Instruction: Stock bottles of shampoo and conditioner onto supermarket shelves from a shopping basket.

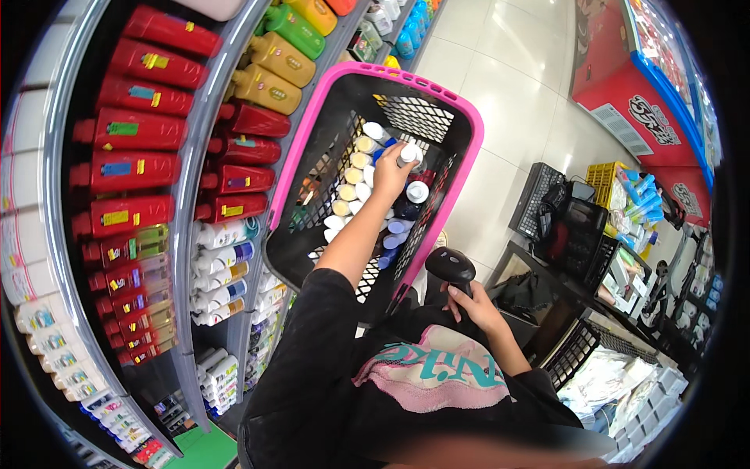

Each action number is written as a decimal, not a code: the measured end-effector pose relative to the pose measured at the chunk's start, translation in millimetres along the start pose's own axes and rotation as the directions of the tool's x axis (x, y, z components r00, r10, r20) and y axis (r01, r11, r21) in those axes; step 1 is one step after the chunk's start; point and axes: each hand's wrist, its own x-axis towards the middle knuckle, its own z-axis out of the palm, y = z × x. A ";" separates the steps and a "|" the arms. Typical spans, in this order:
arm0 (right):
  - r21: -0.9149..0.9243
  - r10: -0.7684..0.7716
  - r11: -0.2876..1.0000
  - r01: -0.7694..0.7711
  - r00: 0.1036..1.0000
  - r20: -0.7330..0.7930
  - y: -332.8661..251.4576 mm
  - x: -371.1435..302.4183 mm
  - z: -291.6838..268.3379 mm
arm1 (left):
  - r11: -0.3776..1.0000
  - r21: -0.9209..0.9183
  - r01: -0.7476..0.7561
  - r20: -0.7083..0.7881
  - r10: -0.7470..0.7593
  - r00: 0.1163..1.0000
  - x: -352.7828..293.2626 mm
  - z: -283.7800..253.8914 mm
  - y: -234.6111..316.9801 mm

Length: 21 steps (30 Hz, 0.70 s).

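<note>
A black plastic basket with a pink rim [462, 172] stands in front of me, holding several bottles with white, pale yellow and blue-violet tops. My left hand [391, 173] reaches down inside it, fingers closed around a bottle with a white cap [408, 152]. Beside that hand, nearer the right wall, is a dark bottle with a round white cap [417, 192]. Along the right wall lie several blue-violet bottles [397, 227]. Just outside the basket's right side, my right hand [473, 306] grips a black handheld barcode scanner [451, 266] by its handle.
Shelves on the left carry red bottles [133, 168], gold pump bottles [269, 87] and white bottles [221, 270]. At right, a keyboard [537, 202] and a yellow basket [601, 184] sit on a dark counter. A red display case [605, 86] stands beyond, on a tiled floor [500, 117].
</note>
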 end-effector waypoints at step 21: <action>0.183 0.045 0.983 -0.020 0.990 -0.137 16.4 0.2 -32.4 | 0.769 0.600 0.220 -0.099 -0.202 0.974 9.0 81.5 -58.7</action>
